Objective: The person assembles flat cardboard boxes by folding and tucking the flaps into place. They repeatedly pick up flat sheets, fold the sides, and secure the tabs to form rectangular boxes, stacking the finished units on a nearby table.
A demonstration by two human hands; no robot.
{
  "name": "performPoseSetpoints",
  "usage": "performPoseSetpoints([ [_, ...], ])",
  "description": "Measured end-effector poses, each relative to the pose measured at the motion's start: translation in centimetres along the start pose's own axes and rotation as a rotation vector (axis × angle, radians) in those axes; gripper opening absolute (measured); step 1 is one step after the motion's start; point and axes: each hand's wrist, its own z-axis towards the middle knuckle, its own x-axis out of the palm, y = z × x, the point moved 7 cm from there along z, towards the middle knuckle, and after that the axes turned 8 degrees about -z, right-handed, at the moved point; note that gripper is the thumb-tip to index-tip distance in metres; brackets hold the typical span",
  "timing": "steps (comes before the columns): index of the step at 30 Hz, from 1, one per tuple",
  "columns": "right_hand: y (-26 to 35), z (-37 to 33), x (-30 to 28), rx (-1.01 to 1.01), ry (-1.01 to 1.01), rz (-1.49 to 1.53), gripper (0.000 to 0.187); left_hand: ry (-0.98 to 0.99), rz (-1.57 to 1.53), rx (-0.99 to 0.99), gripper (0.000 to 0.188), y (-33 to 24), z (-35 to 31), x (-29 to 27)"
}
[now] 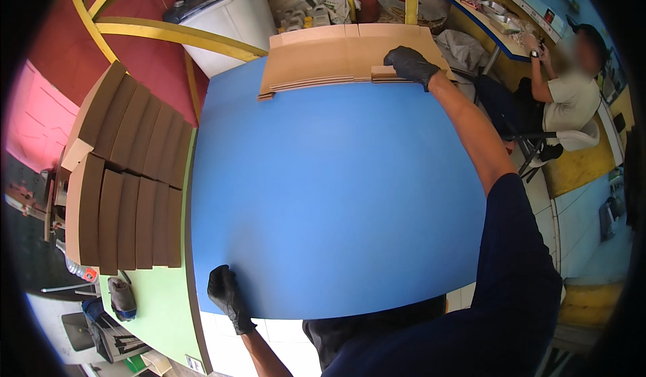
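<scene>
Right fingers (pixel 392 58) at flat cardboard (pixel 311 61), brown boxes (pixel 126 219) leftward

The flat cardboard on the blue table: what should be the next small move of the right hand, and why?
Probably the right hand should draw the top flat cardboard toward the body: it is at the near edge, while the cardboard lies at the far side of the blue table, away from the left hand.

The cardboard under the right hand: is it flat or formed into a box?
Flat: the cardboard lies on the blue table, its layered edges showing near the right hand.
</scene>
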Motion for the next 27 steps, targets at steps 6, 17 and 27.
performPoseSetpoints([
  [6,0.6,0.4,-4.6,0.114,-0.307,-0.075,0.03,0.017,0.002,0.011,0.016,-0.3,0.1,0.2],
  [17,8.5,-10.2,-19.3,-0.026,-0.807,-0.142,0.034,0.033,-0.142,-0.062,0.015,-1.3,-0.1,0.2],
  [27,6.5,-39.3,-13.6,0.51,-0.635,0.288,0.03,0.028,-0.222,-0.002,0.019,-0.1,-0.2,-0.6],
])
